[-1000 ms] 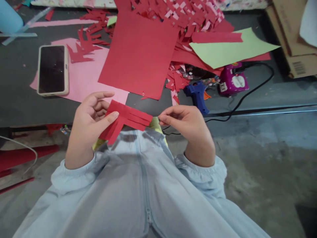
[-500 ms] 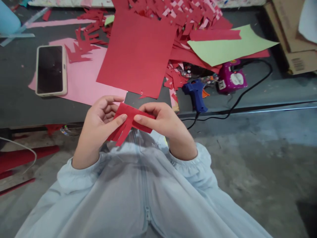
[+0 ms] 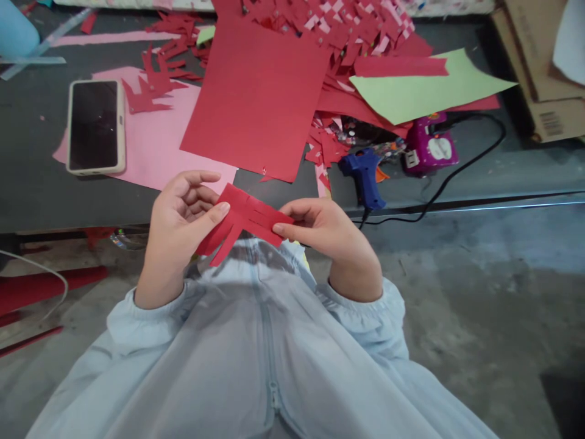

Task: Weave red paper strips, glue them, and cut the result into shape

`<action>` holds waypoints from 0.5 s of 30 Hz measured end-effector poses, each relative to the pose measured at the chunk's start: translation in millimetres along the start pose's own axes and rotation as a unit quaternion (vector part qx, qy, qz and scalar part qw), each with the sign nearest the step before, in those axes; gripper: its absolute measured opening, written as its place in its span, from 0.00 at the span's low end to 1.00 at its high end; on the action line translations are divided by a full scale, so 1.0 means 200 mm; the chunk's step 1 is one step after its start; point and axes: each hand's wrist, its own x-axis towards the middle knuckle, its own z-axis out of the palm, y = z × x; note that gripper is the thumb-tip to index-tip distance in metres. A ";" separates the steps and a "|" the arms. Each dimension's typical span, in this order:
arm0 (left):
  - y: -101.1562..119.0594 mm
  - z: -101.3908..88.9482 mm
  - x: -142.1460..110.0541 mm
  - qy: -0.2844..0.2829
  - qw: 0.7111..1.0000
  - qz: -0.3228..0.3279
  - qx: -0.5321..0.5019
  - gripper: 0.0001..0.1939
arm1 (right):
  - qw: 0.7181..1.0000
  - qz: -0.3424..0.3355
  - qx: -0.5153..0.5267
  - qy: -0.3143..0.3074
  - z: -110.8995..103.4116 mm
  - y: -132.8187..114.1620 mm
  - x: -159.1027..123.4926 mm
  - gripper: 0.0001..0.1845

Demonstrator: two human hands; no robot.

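One red paper piece (image 3: 242, 212), matte, slit into narrow flat strips, held above my pale blue zipped garment (image 3: 233, 341), near the dark table (image 3: 114, 207). My left hand (image 3: 180, 213) grips its body under the thumb; my right hand (image 3: 317, 227) pinches the strip ends. Beyond: one smooth, straight-edged red sheet (image 3: 256, 103).

Red paper (image 3: 253, 214), cut by parallel slits into narrow strips, is pinched at its left and right ends; one slit part slants down rightward; other strips angle down leftward, one end loose; the whole is held up at the table's (image 3: 119, 207) near edge.
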 end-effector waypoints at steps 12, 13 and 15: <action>-0.01 0.04 -0.02 -0.002 0.999 0.011 -0.045 0.14 | 0.996 -0.062 0.069 0.008 0.09 -0.02 0.10 0.27; -0.01 0.04 -0.02 -0.010 0.999 0.009 -0.048 0.14 | 0.997 -0.055 0.056 0.012 0.11 -0.03 0.10 0.26; -0.01 0.05 -0.03 -0.016 0.999 0.007 -0.049 0.14 | 0.998 -0.046 0.037 0.027 0.12 -0.05 0.11 0.25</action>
